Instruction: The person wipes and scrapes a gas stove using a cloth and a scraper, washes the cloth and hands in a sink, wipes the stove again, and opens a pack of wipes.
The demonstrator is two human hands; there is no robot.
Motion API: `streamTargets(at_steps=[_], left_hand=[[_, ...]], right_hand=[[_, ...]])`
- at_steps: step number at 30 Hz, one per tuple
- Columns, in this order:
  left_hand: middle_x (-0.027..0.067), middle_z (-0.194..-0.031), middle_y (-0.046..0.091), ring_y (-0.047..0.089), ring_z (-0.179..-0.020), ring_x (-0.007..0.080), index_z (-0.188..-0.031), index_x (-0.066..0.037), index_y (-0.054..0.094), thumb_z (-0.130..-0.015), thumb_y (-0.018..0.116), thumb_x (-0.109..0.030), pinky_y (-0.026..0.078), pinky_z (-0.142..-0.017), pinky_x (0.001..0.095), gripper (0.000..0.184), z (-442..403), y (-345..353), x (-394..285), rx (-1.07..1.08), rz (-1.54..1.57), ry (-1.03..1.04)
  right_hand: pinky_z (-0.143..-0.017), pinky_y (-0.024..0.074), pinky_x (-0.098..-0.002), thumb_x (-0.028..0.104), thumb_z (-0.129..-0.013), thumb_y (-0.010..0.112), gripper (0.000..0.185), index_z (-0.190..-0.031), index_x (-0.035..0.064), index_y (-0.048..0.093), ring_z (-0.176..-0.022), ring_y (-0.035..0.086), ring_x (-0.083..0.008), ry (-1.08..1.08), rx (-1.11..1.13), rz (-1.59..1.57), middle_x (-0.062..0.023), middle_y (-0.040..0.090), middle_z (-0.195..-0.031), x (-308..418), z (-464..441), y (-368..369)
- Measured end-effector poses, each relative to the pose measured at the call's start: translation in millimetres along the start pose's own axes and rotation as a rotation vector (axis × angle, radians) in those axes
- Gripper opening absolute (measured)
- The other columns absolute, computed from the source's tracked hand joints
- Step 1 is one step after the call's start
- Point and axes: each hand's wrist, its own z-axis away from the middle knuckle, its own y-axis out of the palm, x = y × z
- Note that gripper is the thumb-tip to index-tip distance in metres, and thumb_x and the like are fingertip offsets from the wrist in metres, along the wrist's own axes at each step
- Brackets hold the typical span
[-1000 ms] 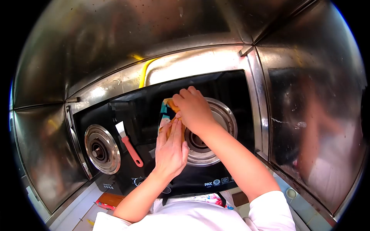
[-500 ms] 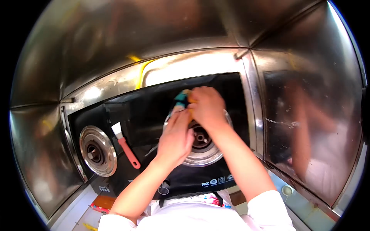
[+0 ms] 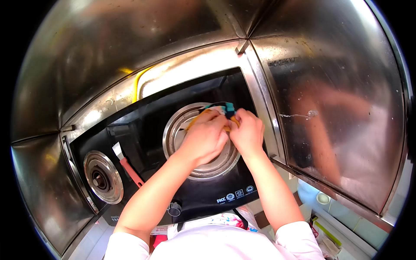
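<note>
A cloth (image 3: 229, 108) in teal, dark and yellow is bunched between my two hands above the back right of the larger burner (image 3: 170, 138). My left hand (image 3: 206, 136) is closed on its left part, fingers curled over the burner ring. Closed on the right end of the cloth is my right hand (image 3: 248, 132), beside the ring's right edge. Both hands and the cloth cover much of the burner's middle. Around the burner lies the black glass top of the gas stove (image 3: 143, 125).
A scraper (image 3: 130, 170) with a pink handle lies on the glass between the large burner and the left burner (image 3: 103, 177). A control knob (image 3: 174, 209) is at the front. Metal panels (image 3: 329, 117) stand behind and at both sides. A yellow hose (image 3: 138, 82) runs behind the stove.
My view has turned and shifted. Both hands have moved right across the burner with the cloth, and my right hand is now at the ring's right edge.
</note>
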Motion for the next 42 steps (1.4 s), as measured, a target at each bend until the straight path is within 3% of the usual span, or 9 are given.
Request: streamTargets(at_steps=[9, 17, 19, 20, 23, 27, 29, 34, 42], left_hand=[[0.0216, -0.098, 0.058, 0.055, -0.099, 0.0412, -0.107, 0.001, 0.058, -0.086, 0.048, -0.004, 0.043, -0.09, 0.0475, 0.024, 15, -6, 11, -0.283, -0.217, 0.015], [0.0194, -0.095, 0.06, 0.059, -0.089, 0.0392, -0.095, -0.002, 0.062, -0.084, 0.046, -0.008, 0.048, -0.079, 0.0458, 0.02, 1, 0, 3, -0.092, -0.112, -0.032], [0.0198, -0.094, 0.06, 0.06, -0.087, 0.0398, -0.089, -0.001, 0.061, -0.081, 0.048, -0.01, 0.049, -0.079, 0.0464, 0.017, -1, 7, -6, 0.002, -0.115, 0.002], [0.0202, -0.091, 0.061, 0.06, -0.087, 0.0389, -0.082, -0.001, 0.06, -0.079, 0.05, -0.011, 0.049, -0.079, 0.0465, 0.015, -2, 8, -12, 0.021, -0.098, 0.055], [0.0208, -0.088, 0.062, 0.06, -0.086, 0.0385, -0.077, 0.0, 0.06, -0.078, 0.052, -0.011, 0.049, -0.078, 0.0469, 0.014, 3, 17, -11, 0.129, -0.082, 0.208], [0.0183, -0.085, 0.063, 0.061, -0.084, 0.0367, -0.077, 0.0, 0.061, -0.078, 0.053, -0.01, 0.051, -0.077, 0.0433, 0.013, -13, 9, -11, 0.386, -0.052, 0.017], [0.0144, -0.087, 0.066, 0.063, -0.087, 0.032, -0.082, -0.003, 0.066, -0.074, 0.057, -0.003, 0.052, -0.077, 0.0409, 0.012, -18, 14, -1, 0.142, -0.116, 0.168], [0.0105, -0.088, 0.067, 0.062, -0.094, 0.0273, -0.08, -0.002, 0.068, -0.071, 0.064, -0.01, 0.053, -0.078, 0.0363, 0.013, -12, 18, -4, 0.048, -0.356, 0.222], [0.0069, -0.094, 0.066, 0.061, -0.098, 0.0255, -0.074, -0.004, 0.069, -0.065, 0.064, -0.01, 0.054, -0.08, 0.0351, 0.011, 10, 23, -18, 0.313, -0.4, 0.379]], right_hand=[[-0.067, 0.0515, -0.0475, 0.015, -0.073, 0.074, 0.024, -0.091, 0.0063, 0.06, -0.078, 0.064, -0.0391, -0.124, 0.045, 0.064, -0.0136, 0.061, -0.09, 37, -34, 13], [-0.07, 0.0508, -0.0475, 0.012, -0.073, 0.073, 0.027, -0.098, 0.0065, 0.065, -0.082, 0.064, -0.0392, -0.005, 0.055, 0.032, -0.0163, 0.063, -0.086, 10, -8, -2], [-0.066, 0.0491, -0.0492, 0.011, -0.074, 0.072, 0.021, -0.091, 0.0045, 0.064, -0.077, 0.062, -0.0409, 0.033, -0.003, 0.004, -0.0165, 0.062, -0.084, 1, 8, -7], [-0.057, 0.043, -0.0466, 0.006, -0.069, 0.071, 0.022, -0.068, 0.0013, 0.049, -0.064, 0.057, -0.0391, -0.032, -0.155, -0.029, -0.0155, 0.053, -0.065, -7, 19, -1], [-0.054, 0.043, -0.0433, 0.003, -0.069, 0.07, 0.022, -0.068, 0.0011, 0.048, -0.06, 0.056, -0.0371, 0.018, -0.184, -0.07, -0.0153, 0.053, -0.065, -16, 60, 2], [-0.051, 0.0428, -0.0379, 0.003, -0.07, 0.072, 0.025, -0.066, 0.0007, 0.046, -0.054, 0.055, -0.0322, 0.034, -0.189, -0.145, -0.0147, 0.051, -0.061, -17, 73, 1], [-0.051, 0.0436, -0.0376, 0.004, -0.071, 0.074, 0.027, -0.066, 0.0, 0.047, -0.052, 0.056, -0.0325, 0.028, -0.218, -0.169, -0.0149, 0.053, -0.058, -18, 60, -3], [-0.055, 0.0464, -0.0447, 0.009, -0.072, 0.075, 0.027, -0.066, 0.0003, 0.05, -0.059, 0.059, -0.0389, 0.106, -0.127, -0.214, -0.0172, 0.056, -0.061, -17, 51, -8], [-0.057, 0.0487, -0.044, 0.012, -0.077, 0.072, 0.026, -0.064, -0.0001, 0.052, -0.061, 0.062, -0.0397, 0.277, -0.035, -0.227, -0.0183, 0.059, -0.058, 1, 105, -6]])
